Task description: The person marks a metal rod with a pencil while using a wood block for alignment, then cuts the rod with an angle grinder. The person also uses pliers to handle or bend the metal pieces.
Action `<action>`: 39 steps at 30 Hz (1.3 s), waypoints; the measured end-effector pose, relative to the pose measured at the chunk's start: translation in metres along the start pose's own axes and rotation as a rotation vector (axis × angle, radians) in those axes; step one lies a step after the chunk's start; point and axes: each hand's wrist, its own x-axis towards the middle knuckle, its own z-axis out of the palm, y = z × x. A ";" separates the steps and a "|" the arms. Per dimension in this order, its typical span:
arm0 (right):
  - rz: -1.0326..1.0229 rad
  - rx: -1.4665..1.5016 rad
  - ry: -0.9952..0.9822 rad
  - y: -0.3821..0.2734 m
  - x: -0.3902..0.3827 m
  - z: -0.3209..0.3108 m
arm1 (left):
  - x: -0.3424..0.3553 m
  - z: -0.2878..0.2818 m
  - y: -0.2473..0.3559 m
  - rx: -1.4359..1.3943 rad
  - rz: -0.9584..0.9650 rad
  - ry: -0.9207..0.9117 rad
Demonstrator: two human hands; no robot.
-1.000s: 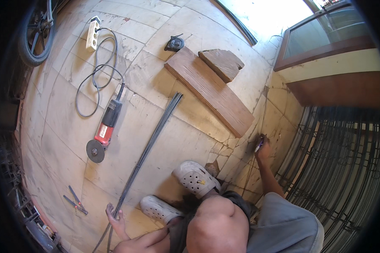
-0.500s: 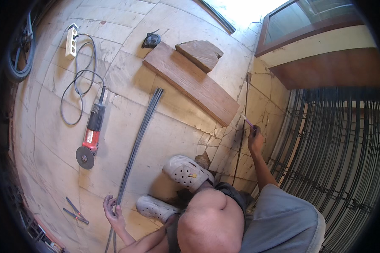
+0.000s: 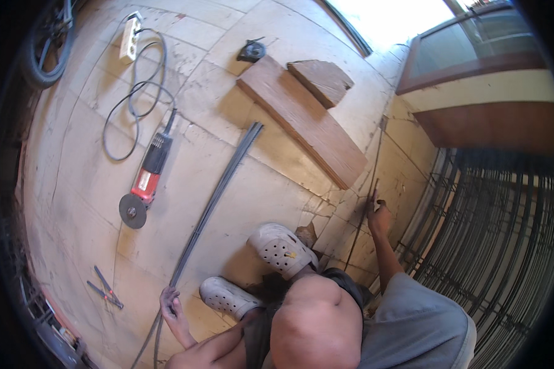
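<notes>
While the person crouches on the tiled floor (image 3: 86, 141), the left hand (image 3: 169, 302) closes its fingers around the near end of a bundle of long metal rods (image 3: 212, 206) lying diagonally across the tiles. The right hand (image 3: 378, 215) grips a thin rod (image 3: 370, 184) just beside a metal grille (image 3: 498, 246). Near the bundle lie a red angle grinder (image 3: 144, 184), pliers (image 3: 104, 288) and 2 wooden boards (image 3: 301, 117); 2 white clogs (image 3: 277, 249) rest between the hands.
</notes>
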 end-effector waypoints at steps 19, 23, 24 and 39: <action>-0.818 -0.312 -0.092 -0.191 0.040 -0.013 | -0.024 -0.094 -0.052 0.847 0.014 0.126; -0.877 -0.261 -0.207 -0.202 0.028 -0.019 | -0.021 -0.096 -0.127 0.931 -0.096 0.025; -0.967 -0.212 -0.183 -0.183 0.056 -0.011 | -0.010 -0.091 -0.128 0.931 -0.119 -0.002; -1.116 -0.060 -0.095 -0.181 -0.032 -0.098 | 0.014 -0.108 -0.216 0.850 0.188 0.020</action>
